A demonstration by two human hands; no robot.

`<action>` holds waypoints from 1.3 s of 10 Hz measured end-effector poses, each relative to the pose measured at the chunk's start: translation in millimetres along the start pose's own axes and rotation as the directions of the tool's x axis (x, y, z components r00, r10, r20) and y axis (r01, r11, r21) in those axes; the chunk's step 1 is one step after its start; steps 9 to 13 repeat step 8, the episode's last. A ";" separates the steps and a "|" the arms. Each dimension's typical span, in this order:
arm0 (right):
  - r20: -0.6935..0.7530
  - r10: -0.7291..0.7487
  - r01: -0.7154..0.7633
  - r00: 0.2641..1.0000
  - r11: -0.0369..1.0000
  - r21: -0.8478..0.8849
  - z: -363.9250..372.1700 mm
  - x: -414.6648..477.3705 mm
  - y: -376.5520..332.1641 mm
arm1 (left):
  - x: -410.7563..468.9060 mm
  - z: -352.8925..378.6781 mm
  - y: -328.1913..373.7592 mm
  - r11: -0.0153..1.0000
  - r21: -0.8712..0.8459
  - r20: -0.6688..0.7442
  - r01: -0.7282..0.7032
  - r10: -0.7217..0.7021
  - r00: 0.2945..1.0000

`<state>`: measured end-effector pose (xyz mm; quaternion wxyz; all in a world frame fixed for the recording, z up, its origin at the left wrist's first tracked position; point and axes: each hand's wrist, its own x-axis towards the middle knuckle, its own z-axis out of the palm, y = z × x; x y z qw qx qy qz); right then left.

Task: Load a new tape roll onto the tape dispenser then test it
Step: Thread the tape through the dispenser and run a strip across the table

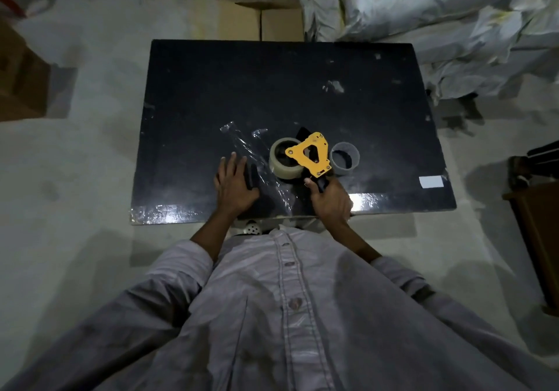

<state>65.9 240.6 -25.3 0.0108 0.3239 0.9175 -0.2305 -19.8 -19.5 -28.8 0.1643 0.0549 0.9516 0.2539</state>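
Right hand (pixel 328 200) clenched round handle of tape dispenser (pixel 311 155) — yellow frame held over black counter (pixel 272 88), new tape roll (pixel 286 159) seated on it. Left hand (pixel 236 182) flat, fingers spread, grasping nothing; likely pinning clear tape strip (pixel 257 161) for test pull. Empty core (pixel 344 158) set aside, just right of dispenser.

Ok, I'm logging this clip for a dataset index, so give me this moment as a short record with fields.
surface: black table
right hand: closed on the handle of the yellow tape dispenser
tape roll: on the dispenser
left hand: flat on the table, fingers spread, on a small black object
empty core: right of the dispenser
loose clear film: left of the roll
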 end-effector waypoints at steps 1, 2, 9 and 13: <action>-0.030 0.080 -0.079 0.996 0.997 0.017 6.0 23.0 -14.8 | 17.3 -10.4 -10.2 1.000 0.013 0.012 -0.010 0.010 1.000; -0.037 0.143 -0.140 0.989 0.988 0.062 7.3 37.8 -25.9 | 32.9 -20.3 -17.5 0.999 0.037 0.012 -0.013 0.013 1.000; -0.243 -0.254 0.227 0.936 0.965 -0.133 -2.8 37.9 -25.6 | 48.3 -11.6 17.8 0.991 0.079 -0.046 -0.111 0.114 0.992; -0.243 -0.254 0.227 0.936 0.965 -0.133 -2.8 37.9 -25.6 | 48.3 -11.6 17.8 0.991 0.079 -0.046 -0.111 0.114 0.992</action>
